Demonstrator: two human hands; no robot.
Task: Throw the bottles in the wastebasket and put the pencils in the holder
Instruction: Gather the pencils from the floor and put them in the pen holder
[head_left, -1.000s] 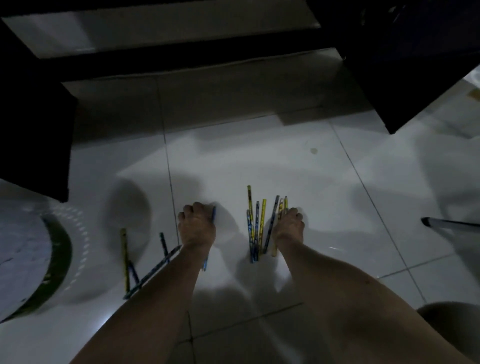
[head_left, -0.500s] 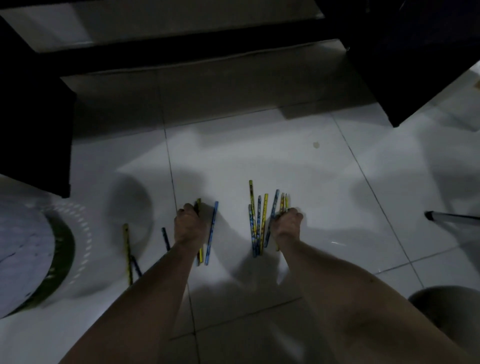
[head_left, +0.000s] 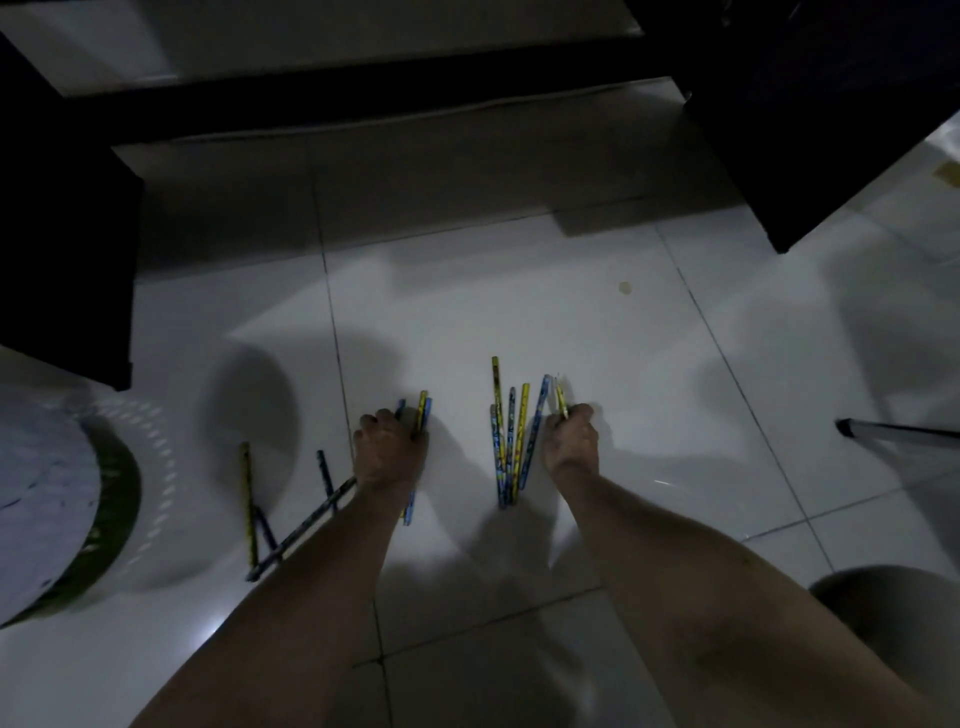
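Observation:
Blue and yellow pencils lie on a dim white tiled floor. My left hand (head_left: 388, 451) is closed around a few pencils (head_left: 422, 411) whose tips stick out beyond my knuckles. My right hand (head_left: 570, 442) is closed on pencils (head_left: 560, 400) at the right edge of a row of several pencils (head_left: 511, 447) lying side by side. Left of my left arm, more loose pencils (head_left: 249, 499) lie crossed on the floor. A white perforated basket (head_left: 156, 467) with a green rim stands at the far left. No bottles are visible.
Dark furniture (head_left: 62, 249) looms at the left and another dark piece (head_left: 810, 130) at the upper right. A thin metal leg (head_left: 898, 430) juts in from the right edge. A round grey object (head_left: 893, 618) sits at the lower right.
My left hand has gathered more pencils; a yellow one now shows beside the blue one in its grip. My right hand stays closed on pencils at the row's right edge.

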